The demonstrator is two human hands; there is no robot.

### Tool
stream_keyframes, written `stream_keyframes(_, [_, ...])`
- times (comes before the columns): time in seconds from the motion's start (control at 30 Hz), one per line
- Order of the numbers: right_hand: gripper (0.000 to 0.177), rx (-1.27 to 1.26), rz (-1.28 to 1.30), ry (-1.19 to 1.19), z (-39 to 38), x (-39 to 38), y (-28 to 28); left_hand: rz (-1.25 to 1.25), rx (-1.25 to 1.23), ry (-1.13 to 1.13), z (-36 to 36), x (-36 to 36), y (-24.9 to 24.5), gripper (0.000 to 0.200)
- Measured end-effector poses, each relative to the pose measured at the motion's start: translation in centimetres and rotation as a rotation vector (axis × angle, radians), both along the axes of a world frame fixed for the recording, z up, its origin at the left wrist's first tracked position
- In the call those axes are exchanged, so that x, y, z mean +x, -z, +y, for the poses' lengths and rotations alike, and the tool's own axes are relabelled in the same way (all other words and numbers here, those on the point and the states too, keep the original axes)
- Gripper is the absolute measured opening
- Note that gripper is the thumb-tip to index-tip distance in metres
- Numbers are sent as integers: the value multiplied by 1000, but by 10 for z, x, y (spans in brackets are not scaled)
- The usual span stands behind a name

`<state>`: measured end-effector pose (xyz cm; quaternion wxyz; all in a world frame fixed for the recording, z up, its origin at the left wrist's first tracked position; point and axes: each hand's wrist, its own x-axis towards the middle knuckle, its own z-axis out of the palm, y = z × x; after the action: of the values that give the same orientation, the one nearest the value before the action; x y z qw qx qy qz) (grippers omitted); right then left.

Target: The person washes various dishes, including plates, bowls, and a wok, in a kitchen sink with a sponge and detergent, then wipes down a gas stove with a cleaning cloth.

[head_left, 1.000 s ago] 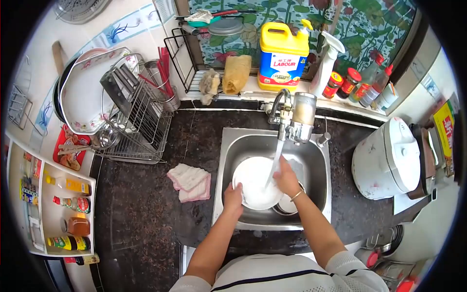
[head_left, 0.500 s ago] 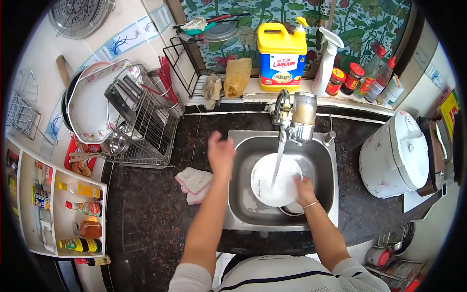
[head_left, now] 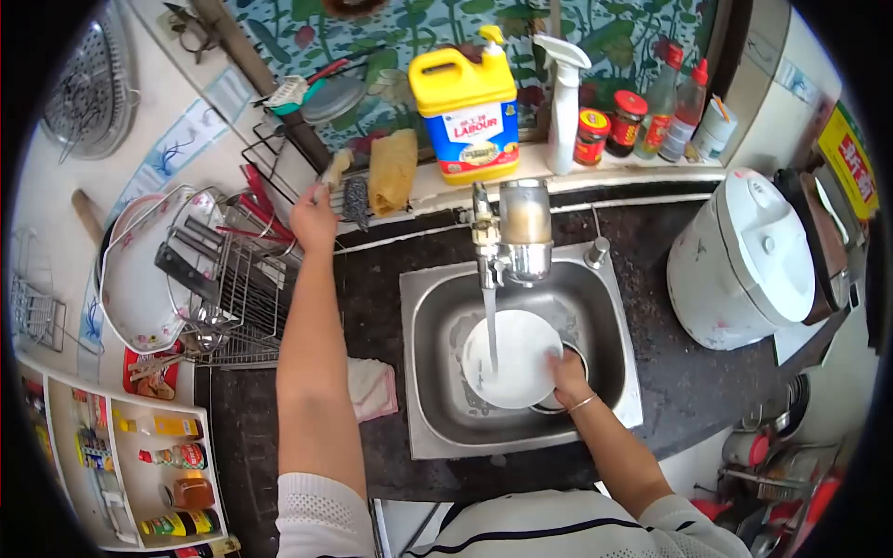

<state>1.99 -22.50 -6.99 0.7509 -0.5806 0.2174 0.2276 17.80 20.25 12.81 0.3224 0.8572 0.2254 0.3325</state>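
My left hand [head_left: 314, 221] is reaching to the wire rack by the window sill, its fingers closed on a crumpled beige cloth [head_left: 338, 167]. Just beside it are a dark grey scouring pad [head_left: 354, 203] and a yellow cloth [head_left: 393, 172]. My right hand [head_left: 567, 377] grips the right rim of a white plate [head_left: 507, 358] in the steel sink [head_left: 423, 372]. Water from the faucet [head_left: 488, 256] runs onto the plate. Another round dish [head_left: 575, 355] is partly hidden under the plate and my right hand.
A dish rack [head_left: 251, 288] with utensils stands at the left, and a pale folded cloth [head_left: 374, 389] lies left of the sink. Behind are a yellow detergent jug [head_left: 468, 116], a spray bottle [head_left: 564, 107] and several bottles. A white cooker [head_left: 735, 265] sits at the right.
My left hand has moved forward and left from beside the sink and taken hold of the beige cloth, exposing the grey pad. My right hand still holds the plate. The view has shifted left.
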Motion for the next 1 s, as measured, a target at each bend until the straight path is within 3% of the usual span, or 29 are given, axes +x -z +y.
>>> stream_keyframes(0.07, [22,6,2,-14,0,-2,1,147,250,25,17,7,16,35])
stream_keyframes(0.2, [22,-6,-5,-9,-15,0,0,207,316,-5,-4,-26,15,52])
stream_keyframes(0.23, [22,-9,-9,5,-19,3,0,153,262,-10,-11,-39,12,52])
stream_keyframes(0.33, [21,5,-29,33,-17,18,-4,44,-242,48,-65,-105,20,51])
stream_keyframes(0.47, [21,69,-30,-15,15,21,-6,245,-962,231,-152,-182,104,46])
stream_keyframes(0.5, [21,90,-27,-56,23,17,-7,241,-962,228,-168,-197,122,46])
stream_keyframes(0.6, [21,113,-3,-164,25,-6,-7,262,-1293,220,-204,-226,148,38])
stream_keyframes(0.7, [20,39,15,-135,-2,-16,-3,284,-1388,148,-229,-232,137,35])
stream_keyframes(0.8, [20,13,-11,-83,-11,-6,-7,230,-1343,259,-244,-218,138,39])
stream_keyframes(1.0, [20,60,-89,-160,17,6,-20,188,-1462,209,-217,-205,147,37])
